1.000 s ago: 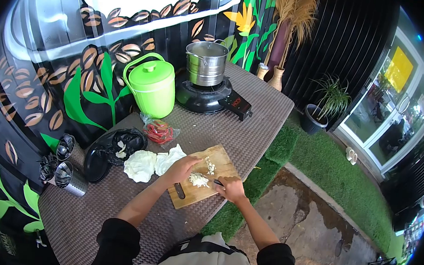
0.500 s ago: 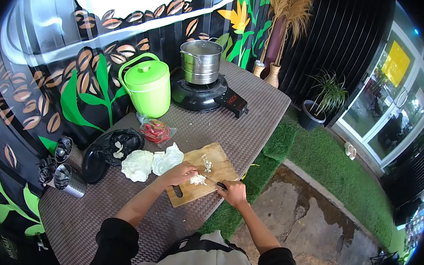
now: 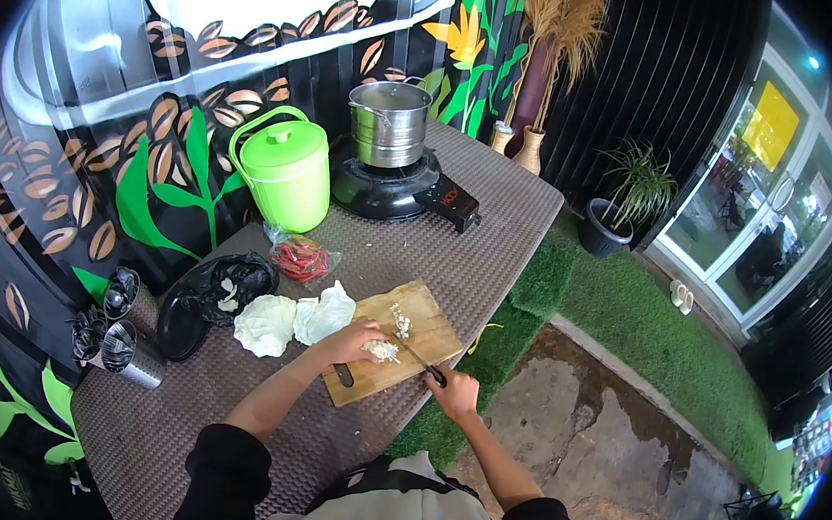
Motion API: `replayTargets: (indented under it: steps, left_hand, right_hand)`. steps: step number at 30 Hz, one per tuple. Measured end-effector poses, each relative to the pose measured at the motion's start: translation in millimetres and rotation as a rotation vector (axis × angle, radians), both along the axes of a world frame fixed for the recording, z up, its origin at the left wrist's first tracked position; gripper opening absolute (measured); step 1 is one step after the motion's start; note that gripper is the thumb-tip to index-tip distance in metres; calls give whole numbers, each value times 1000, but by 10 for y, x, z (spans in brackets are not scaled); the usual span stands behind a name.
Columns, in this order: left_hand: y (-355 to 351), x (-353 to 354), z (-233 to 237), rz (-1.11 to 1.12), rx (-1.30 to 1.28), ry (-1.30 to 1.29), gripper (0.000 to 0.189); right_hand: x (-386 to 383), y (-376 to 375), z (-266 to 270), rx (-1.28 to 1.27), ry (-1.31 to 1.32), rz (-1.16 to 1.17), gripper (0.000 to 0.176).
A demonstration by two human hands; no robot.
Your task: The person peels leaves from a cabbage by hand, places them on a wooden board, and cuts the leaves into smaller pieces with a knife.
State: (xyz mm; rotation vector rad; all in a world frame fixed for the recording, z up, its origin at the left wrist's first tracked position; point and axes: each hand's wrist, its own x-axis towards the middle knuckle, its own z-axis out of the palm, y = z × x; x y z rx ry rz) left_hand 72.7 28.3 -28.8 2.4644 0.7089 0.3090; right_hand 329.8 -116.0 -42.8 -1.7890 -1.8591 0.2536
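Note:
A wooden cutting board (image 3: 427,344) lies near the table's right edge. On it is a heap of finely chopped white vegetable (image 3: 384,351), with a smaller scatter of chopped white bits (image 3: 399,321) farther up. My left hand (image 3: 356,340) rests on the board with its fingers bent together against the heap. In my right hand (image 3: 454,392) is the black handle of a knife (image 3: 420,360), its blade angled over the board just right of the heap. Two pale cabbage leaves (image 3: 266,324) lie left of the board.
Behind the board are a bag of red chilies (image 3: 301,257), a green lidded bucket (image 3: 291,177) and a steel pot (image 3: 387,126) on a black portable stove (image 3: 382,191). A black plastic bag (image 3: 238,280) and metal utensil cups (image 3: 139,360) stand left.
The knife and my right hand have shifted slightly right and down, away from the heap. My left hand stays at the heap. The whole view has moved a little.

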Motion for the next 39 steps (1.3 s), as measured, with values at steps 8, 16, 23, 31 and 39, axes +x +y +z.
replayTargets:
  steps: [8,16,23,31,39]
  left_hand:
    - [-101,49,30,26,47,-67,56]
    - [-224,250,62,62,160,-158,45]
    - [-135,266,-102,74,198,-188,20]
    - [-130,283,-197,174,99,-309,15]
    - [-103,169,-209,348,172,-462,15]
  right_hand:
    - [-248,-248,41,-38,41,-131,27]
    - [-336,-199,91,-96,66,-174,28]
    - [-284,-239,91,-67,102,-180,28]
    - [-297,-218,20,-90,86,-188,30]
    - [-291,-208,-5,-68,131,-186,32]
